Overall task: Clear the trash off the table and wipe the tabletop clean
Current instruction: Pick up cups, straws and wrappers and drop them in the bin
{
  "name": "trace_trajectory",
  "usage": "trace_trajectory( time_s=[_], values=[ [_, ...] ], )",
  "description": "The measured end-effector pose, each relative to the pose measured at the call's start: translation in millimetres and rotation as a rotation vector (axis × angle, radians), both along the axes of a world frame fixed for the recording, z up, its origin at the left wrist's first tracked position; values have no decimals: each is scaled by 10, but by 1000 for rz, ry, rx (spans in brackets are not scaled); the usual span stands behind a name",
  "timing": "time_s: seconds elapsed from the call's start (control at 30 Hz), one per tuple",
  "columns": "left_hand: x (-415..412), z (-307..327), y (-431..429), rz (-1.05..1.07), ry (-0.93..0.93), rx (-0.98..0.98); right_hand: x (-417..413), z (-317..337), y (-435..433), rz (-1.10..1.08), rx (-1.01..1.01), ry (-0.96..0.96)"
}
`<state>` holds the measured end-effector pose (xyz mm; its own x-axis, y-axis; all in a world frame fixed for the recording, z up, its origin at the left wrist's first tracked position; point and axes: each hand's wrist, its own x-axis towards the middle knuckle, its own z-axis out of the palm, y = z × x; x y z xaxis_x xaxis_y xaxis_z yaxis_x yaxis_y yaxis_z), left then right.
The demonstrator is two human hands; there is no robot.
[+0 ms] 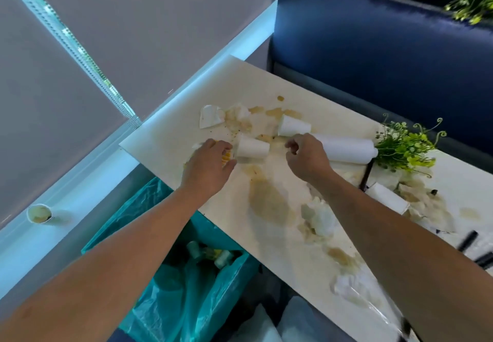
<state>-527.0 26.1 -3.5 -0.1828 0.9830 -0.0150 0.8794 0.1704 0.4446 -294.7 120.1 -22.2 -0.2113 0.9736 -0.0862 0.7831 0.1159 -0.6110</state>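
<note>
Hiding most of what it grasps, the left hand (208,168) lets only a sliver of a yellow scrap (226,158) show between its bent fingers and thumb; what the scrap is cannot be made out. The right forearm covers part of a tipped paper cup (388,200) and the edge of a crumpled tissue (318,216) lying behind the right hand (306,157). Blur smears the near end of the table (165,141).

Both arms stretch forward over the tabletop, backs of the hands up. The left wrist is bent down, with the fingers curled over the yellow scrap and the thumb closing in from the side, so this hand has hold of it. The right hand's fingers are curled tight under the palm, knuckles forward. Whether they pinch anything cannot be told.

Just right of the left hand's fingers, a white cup (252,148) lies on its side, between the two hands. A second cup (293,126) lies just beyond the right hand's knuckles, its lower edge meeting them. A paper roll (346,149) lies close to the right of that hand. Beyond the left hand sits a torn cup piece (210,116). Brown spills (269,203) spread behind and between the hands.

Below the left forearm stands a bin lined with a teal bag (149,208). A green plant (402,147) stands past the roll, and a used cup (39,213) sits on the window ledge far to the left.
</note>
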Motion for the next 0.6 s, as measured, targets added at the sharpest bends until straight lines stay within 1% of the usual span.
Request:
trace_trajectory(
  time_s=[0.1,0.27,0.4,0.6],
  values=[
    [186,-20,335,-52,79,-39,256,-34,242,2,19,-49],
    [359,-186,771,-107,201,-117,459,-153,605,49,88,-173],
    [423,-354,992,-149,334,-179,439,-249,863,91,141,-229],
    [442,-567,1204,-224,501,-240,254,-471,1144,142,118,-329]
  ],
)
